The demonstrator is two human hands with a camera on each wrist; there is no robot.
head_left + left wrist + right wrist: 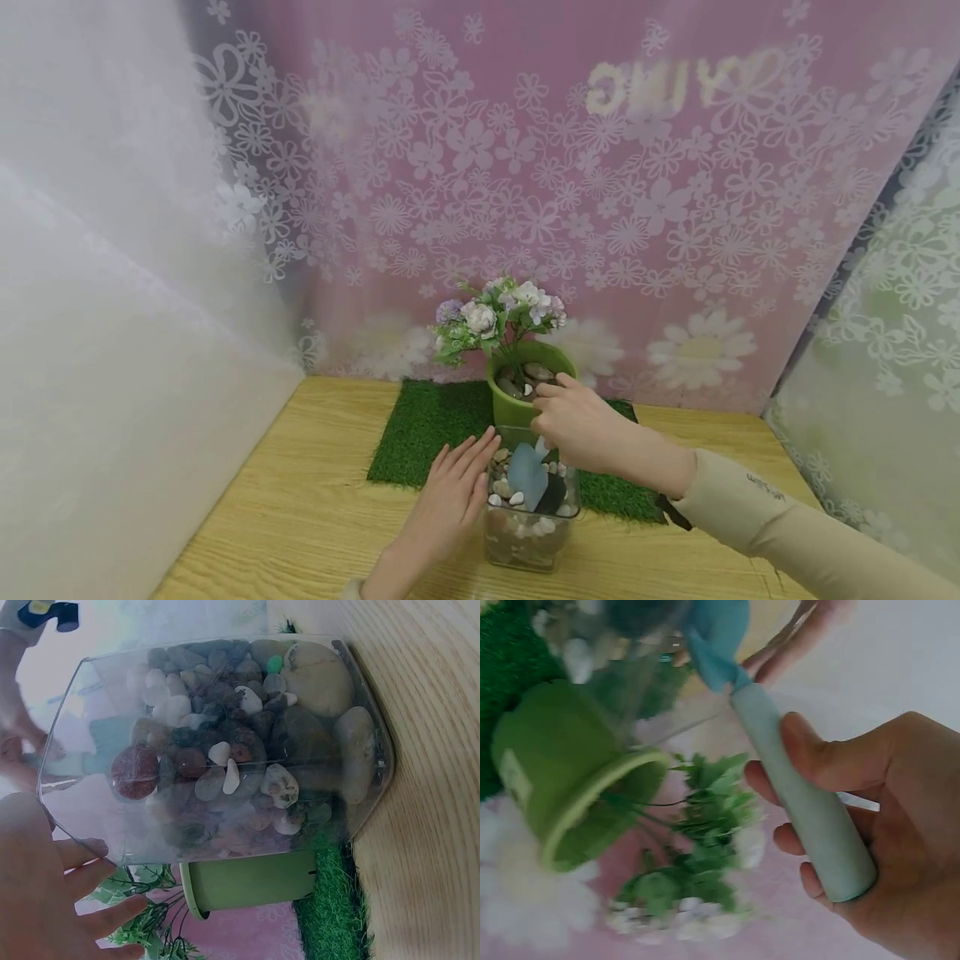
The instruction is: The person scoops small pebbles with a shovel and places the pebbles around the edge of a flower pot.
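My right hand (588,425) grips the pale green handle (806,802) of a small garden trowel, its fingers and thumb wrapped round it in the right wrist view. The trowel's blue blade (528,477) points down into a clear square container (525,557) of pebbles. Left of that container, my left hand (450,492) lies with straight fingers at its upper edge; whether it touches cannot be told. Mixed stones (217,757) show through the clear wall in the left wrist view. Just behind stands a green pot (513,410) with stones inside.
Artificial white and purple flowers (480,319) rise from the green pot. A strip of artificial grass (420,433) lies beneath on the wooden table (300,500). A pink flowered curtain (465,208) hangs behind, with pale sheets at both sides.
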